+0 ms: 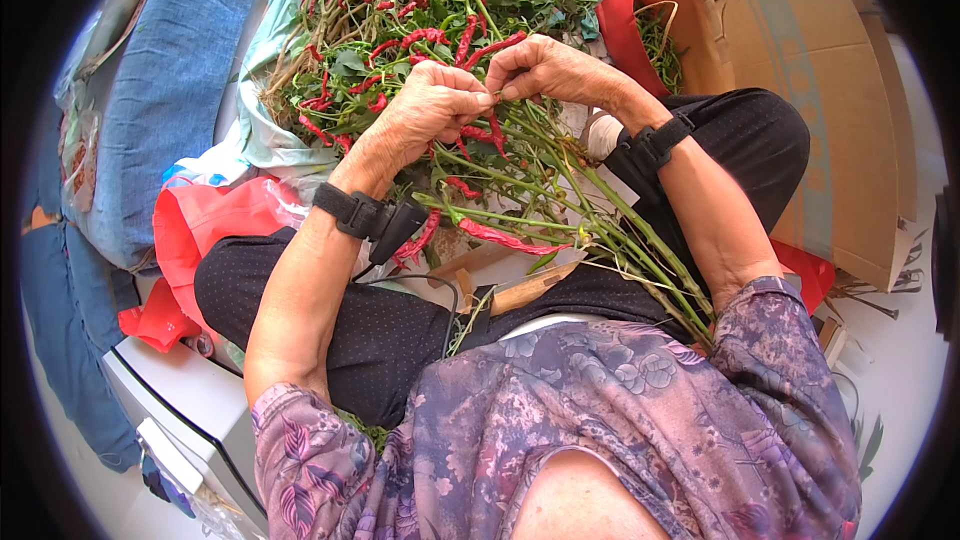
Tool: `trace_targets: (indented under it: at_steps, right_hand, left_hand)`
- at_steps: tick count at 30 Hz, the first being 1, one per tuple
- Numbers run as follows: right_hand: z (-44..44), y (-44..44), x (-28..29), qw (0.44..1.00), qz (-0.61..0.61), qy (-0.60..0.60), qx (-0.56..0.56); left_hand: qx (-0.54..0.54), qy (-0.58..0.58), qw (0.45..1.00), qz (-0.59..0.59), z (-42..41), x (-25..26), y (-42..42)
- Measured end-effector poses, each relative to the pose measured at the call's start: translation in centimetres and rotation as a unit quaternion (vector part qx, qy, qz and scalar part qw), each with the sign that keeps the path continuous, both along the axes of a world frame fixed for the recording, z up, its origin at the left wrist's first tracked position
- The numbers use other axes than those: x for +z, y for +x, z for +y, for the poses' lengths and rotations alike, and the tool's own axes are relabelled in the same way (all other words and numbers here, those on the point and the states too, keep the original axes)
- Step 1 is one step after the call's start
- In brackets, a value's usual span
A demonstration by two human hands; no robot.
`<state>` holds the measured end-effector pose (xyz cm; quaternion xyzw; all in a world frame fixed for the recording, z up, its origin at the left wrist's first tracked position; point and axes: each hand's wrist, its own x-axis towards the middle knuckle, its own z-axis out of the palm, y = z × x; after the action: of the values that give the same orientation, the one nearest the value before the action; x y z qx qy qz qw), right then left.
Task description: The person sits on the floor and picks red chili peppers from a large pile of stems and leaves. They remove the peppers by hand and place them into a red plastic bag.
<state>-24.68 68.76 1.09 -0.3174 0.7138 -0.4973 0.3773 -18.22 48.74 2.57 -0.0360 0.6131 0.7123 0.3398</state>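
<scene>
My left hand (439,106) and my right hand (555,76) meet over a heap of uprooted chili plants (351,36). Thumbs and fingers of both pinch a small bit of stem (496,96) between them; its exact form is too small to tell. Just beyond the fingers, red chili peppers (465,40) hang among the leaves. Long green chili stalks (622,210) run from under my hands back across my lap to my right side. A wrinkled red chili (510,237) lies along these stalks, nearer to me.
To the right, a red paper bag (626,19) containing green chilies (661,52) stands beside a cardboard box (787,105). A red bag (202,229) and blue denim fabric (172,90) lie left. Pale green cloth (259,109) underlies the heap. A black cable (450,292) trails from my left wrist strap.
</scene>
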Motion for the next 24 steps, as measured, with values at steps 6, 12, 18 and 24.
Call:
trace_targets:
  at_steps: [6, 12, 18, 24]
  right_hand:
    - [-0.2, 0.0, 0.2, 0.999, -0.022, 0.006, 0.023]
    - [-0.1, 0.5, 1.0, 1.000, -0.003, 0.013, -0.007]
    - [-0.2, 0.8, 0.8, 1.000, 0.004, 0.014, -0.019]
    - [-0.6, 1.1, 0.9, 0.999, 0.010, 0.032, -0.032]
  left_hand:
    - [-0.031, -0.026, 0.999, -0.001, -0.6, 0.6, -0.3]
    - [0.016, -0.029, 0.999, 0.034, -2.6, 2.4, 0.0]
    - [0.064, -0.044, 0.993, 0.090, -4.6, 2.4, -0.2]
    - [0.146, -0.079, 0.985, 0.039, -2.5, 2.0, 0.5]
